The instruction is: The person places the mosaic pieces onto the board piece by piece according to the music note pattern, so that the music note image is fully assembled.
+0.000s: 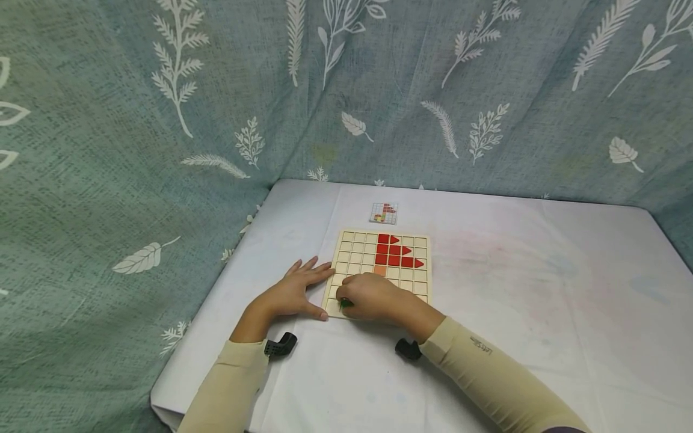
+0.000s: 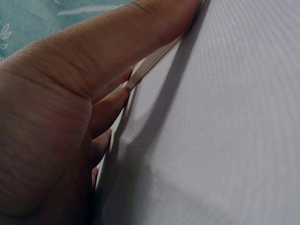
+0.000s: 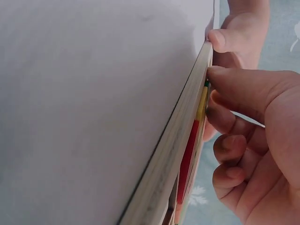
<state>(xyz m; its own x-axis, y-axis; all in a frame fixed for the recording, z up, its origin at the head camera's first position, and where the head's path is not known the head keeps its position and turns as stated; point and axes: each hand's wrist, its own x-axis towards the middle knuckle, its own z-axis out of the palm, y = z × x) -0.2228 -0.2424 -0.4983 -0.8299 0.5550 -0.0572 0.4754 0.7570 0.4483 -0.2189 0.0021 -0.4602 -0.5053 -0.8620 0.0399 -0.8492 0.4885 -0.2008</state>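
Observation:
A wooden grid board (image 1: 354, 245) lies on the table. My right hand (image 1: 373, 296) is over its lower left part, fingers curled, pinching a small green piece (image 1: 345, 303) at the board's surface. In the right wrist view the thumb and index finger meet at that green piece (image 3: 207, 83), beside a yellow piece (image 3: 201, 105). My left hand (image 1: 295, 291) lies spread along the board's left edge, thumb at the lower corner and fingertips touching the side. Red pieces (image 1: 394, 260) fill several upper cells, with an orange piece (image 1: 380, 270) below them. My right hand hides the cells beneath it.
A small pattern card (image 1: 384, 213) with a coloured grid lies behind the board. White cloth covers the table (image 1: 514, 300). A green leaf-patterned curtain (image 1: 379, 108) hangs behind and at the left. Black devices (image 1: 281, 344) sit at both wrists.

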